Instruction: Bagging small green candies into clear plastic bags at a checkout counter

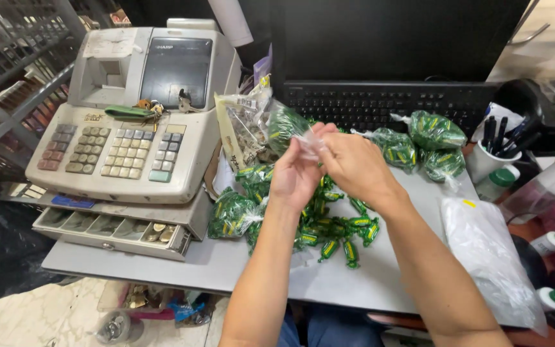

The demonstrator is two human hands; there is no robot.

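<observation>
My left hand [295, 175] and my right hand [352, 164] meet above the grey counter [226, 266], both pinching the twisted neck of a small clear bag of green candies [285, 126] that tilts up and left. Under my hands lies a loose pile of green-wrapped candies [335, 231]. A filled, tied bag of candies [230, 214] rests to the left of the pile. Three more filled bags [428, 144] lie at the back right, by the keyboard.
A beige cash register [130, 109] with its coin drawer [107, 230] open stands at left, keys on top. A black keyboard [387, 103] and monitor are behind. Empty clear bags [489, 250] lie at right, beside a pen cup [493, 151] and bottles [550, 241].
</observation>
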